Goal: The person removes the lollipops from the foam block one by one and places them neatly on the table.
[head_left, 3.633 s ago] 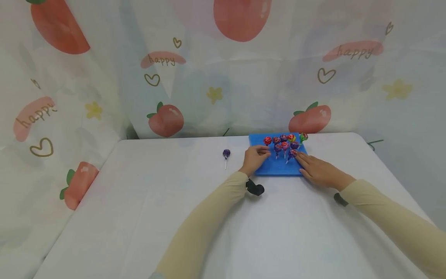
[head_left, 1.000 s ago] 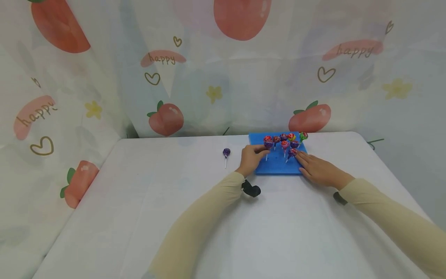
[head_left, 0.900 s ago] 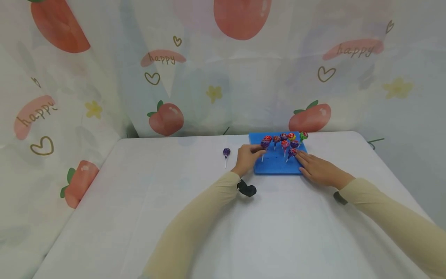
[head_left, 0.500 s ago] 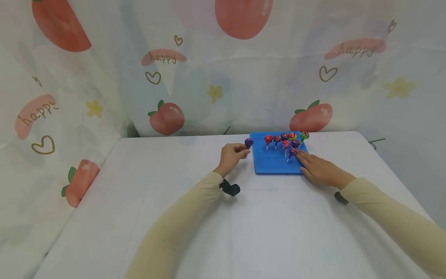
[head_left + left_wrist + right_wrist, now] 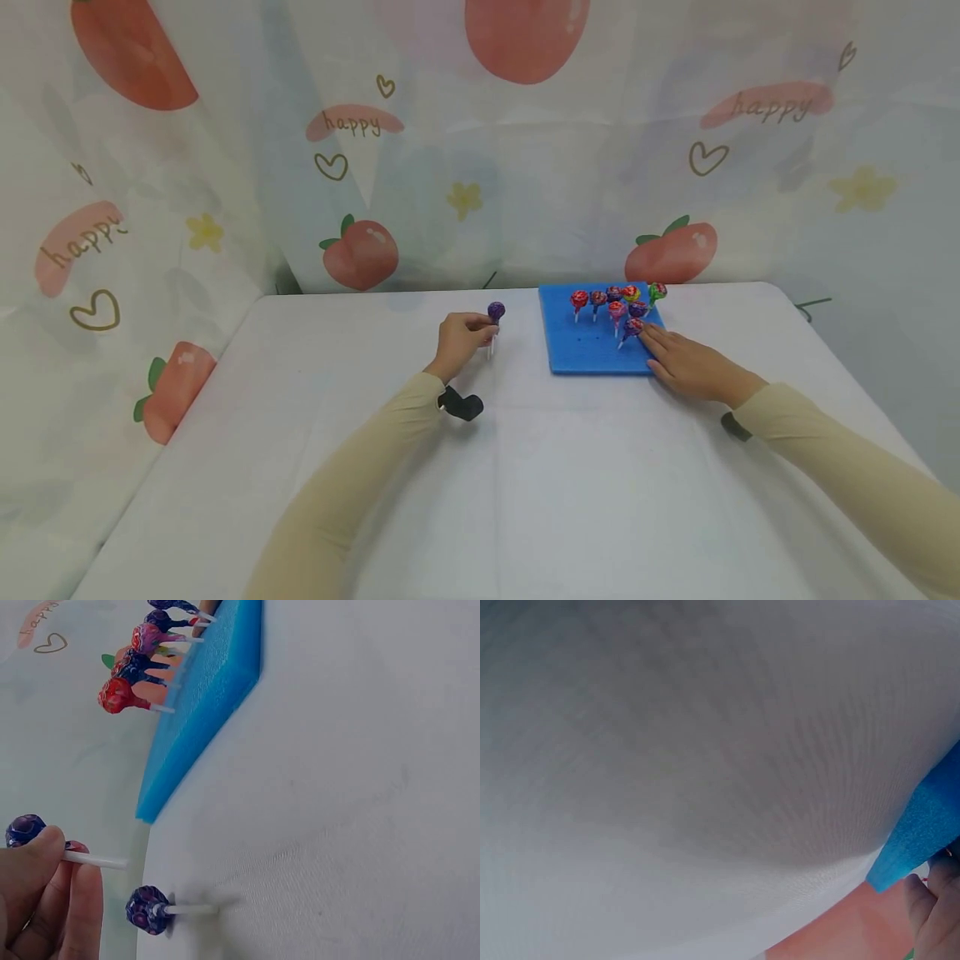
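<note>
My left hand (image 5: 459, 345) pinches a purple-wrapped lollipop (image 5: 496, 311) by its white stick, head up, left of the blue foam board (image 5: 588, 358). In the left wrist view a second purple lollipop (image 5: 148, 910) lies on the table just below the held one; the hand mostly hides it in the head view. Several lollipops stand in the board, among them a red one (image 5: 578, 298), a pink one (image 5: 617, 310) and a green one (image 5: 657, 291). With fingers extended, my right hand (image 5: 693, 367) rests on the board's right edge, beside a leaning purple lollipop (image 5: 632, 328).
A white cloth covers the table (image 5: 600, 492). Behind it and to the left hangs a printed curtain (image 5: 525, 183) with peaches and hearts. Small dark holes (image 5: 588, 340) show in the bare front part of the board.
My left hand has pulled the purple lollipop up out of the board and carried it left, over the lollipop lying on the table. The right hand stays put on the board.
</note>
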`<state>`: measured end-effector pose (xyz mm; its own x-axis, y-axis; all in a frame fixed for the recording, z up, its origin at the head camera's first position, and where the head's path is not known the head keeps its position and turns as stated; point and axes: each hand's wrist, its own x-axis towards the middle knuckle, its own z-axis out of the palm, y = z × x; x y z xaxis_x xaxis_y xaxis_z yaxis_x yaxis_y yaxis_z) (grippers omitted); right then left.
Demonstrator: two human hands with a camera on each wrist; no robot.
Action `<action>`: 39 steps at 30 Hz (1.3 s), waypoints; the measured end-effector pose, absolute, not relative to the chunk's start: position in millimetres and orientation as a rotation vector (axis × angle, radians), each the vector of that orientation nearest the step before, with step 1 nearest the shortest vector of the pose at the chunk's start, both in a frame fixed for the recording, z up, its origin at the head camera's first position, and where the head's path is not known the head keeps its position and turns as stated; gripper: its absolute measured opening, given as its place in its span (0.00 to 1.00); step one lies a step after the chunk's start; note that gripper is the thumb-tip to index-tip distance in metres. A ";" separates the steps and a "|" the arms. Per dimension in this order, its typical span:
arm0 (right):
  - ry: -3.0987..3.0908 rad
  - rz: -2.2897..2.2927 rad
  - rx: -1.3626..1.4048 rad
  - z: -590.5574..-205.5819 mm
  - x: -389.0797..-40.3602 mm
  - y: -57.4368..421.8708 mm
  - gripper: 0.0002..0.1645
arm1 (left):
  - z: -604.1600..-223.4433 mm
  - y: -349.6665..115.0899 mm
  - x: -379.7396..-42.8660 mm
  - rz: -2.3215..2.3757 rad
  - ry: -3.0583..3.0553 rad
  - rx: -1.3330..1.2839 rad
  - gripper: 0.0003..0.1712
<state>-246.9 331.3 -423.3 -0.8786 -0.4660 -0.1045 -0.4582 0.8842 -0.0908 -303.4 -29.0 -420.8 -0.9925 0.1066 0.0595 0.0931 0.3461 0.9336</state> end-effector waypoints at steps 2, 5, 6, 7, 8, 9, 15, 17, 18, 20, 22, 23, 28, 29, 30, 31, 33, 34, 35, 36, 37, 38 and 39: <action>2.930 -0.103 -0.723 -423.6 -247.0 331.7 0.37 | -423.4 -33.3 -304.1 1.750 2.589 0.156 0.12; 2.937 -0.094 -0.744 -424.2 -246.9 331.9 0.36 | -426.3 -38.5 -304.6 1.688 2.611 0.100 0.12; 2.938 -0.090 -0.744 -424.7 -247.2 332.1 0.36 | -427.0 -40.0 -304.6 1.668 2.619 0.080 0.12; 2.936 -0.086 -0.744 -425.1 -247.4 332.2 0.36 | -427.9 -41.4 -304.5 1.655 2.620 0.059 0.12; 2.934 -0.079 -0.738 -425.3 -247.4 332.2 0.36 | -428.3 -42.5 -304.3 1.650 2.618 0.039 0.12; 2.932 -0.075 -0.738 -425.2 -247.3 332.0 0.36 | -428.8 -43.7 -304.4 1.641 2.621 0.021 0.12; 2.914 -0.071 -0.696 -424.6 -248.0 331.5 0.37 | -435.0 -48.3 -308.0 1.649 2.614 -0.085 0.12; 2.912 -0.072 -0.695 -424.9 -248.3 331.7 0.37 | -436.3 -49.2 -308.7 1.643 2.618 -0.108 0.12; 2.912 -0.073 -0.699 -425.1 -248.4 331.8 0.37 | -436.6 -49.4 -308.6 1.631 2.631 -0.113 0.12; 2.913 -0.075 -0.705 -425.2 -248.4 331.6 0.37 | -436.9 -49.5 -308.6 1.596 2.660 -0.127 0.12; 2.915 -0.077 -0.707 -425.5 -248.4 331.7 0.37 | -437.5 -49.8 -309.3 1.569 2.682 -0.145 0.11; 2.916 -0.078 -0.707 -425.3 -248.3 331.6 0.37 | -437.6 -50.0 -310.2 1.554 2.686 -0.161 0.11; 2.921 -0.083 -0.711 -425.6 -248.1 332.1 0.36 | -447.8 -52.4 -323.1 1.526 2.717 -0.169 0.08; 2.922 -0.083 -0.712 -425.9 -248.2 332.5 0.36 | -449.4 -52.6 -325.5 1.515 2.723 -0.169 0.08; 2.921 -0.081 -0.714 -426.2 -248.4 332.9 0.36 | -450.9 -52.6 -327.5 1.498 2.736 -0.164 0.07; 2.922 -0.077 -0.717 -426.6 -248.7 333.4 0.36 | -451.6 -52.6 -328.6 1.481 2.749 -0.159 0.07; 2.922 -0.075 -0.723 -427.0 -249.0 333.8 0.36 | -450.6 -52.1 -329.0 1.452 2.756 -0.160 0.07; 2.922 -0.074 -0.725 -427.3 -249.1 334.1 0.36 | -449.6 -51.7 -328.4 1.444 2.761 -0.160 0.07; 2.924 -0.075 -0.730 -427.2 -249.3 334.2 0.36 | -445.6 -50.7 -326.3 1.412 2.747 -0.191 0.08; 2.924 -0.077 -0.732 -427.0 -249.1 334.0 0.36 | -444.0 -50.2 -325.1 1.402 2.752 -0.190 0.08; 2.924 -0.080 -0.735 -426.8 -248.9 333.8 0.36 | -442.6 -49.7 -323.7 1.401 2.755 -0.189 0.08; 2.923 -0.084 -0.737 -426.5 -248.7 333.5 0.36 | -440.9 -49.3 -322.3 1.398 2.756 -0.188 0.08; 2.921 -0.083 -0.734 -426.3 -248.6 333.4 0.36 | -439.4 -48.9 -321.0 1.392 2.762 -0.183 0.09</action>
<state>-248.6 333.4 -426.3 -0.8734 -0.4741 -0.1108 -0.4671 0.8802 -0.0844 -321.0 -48.9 -439.4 -0.9920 -0.0859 -0.0921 -0.1251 0.5895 0.7980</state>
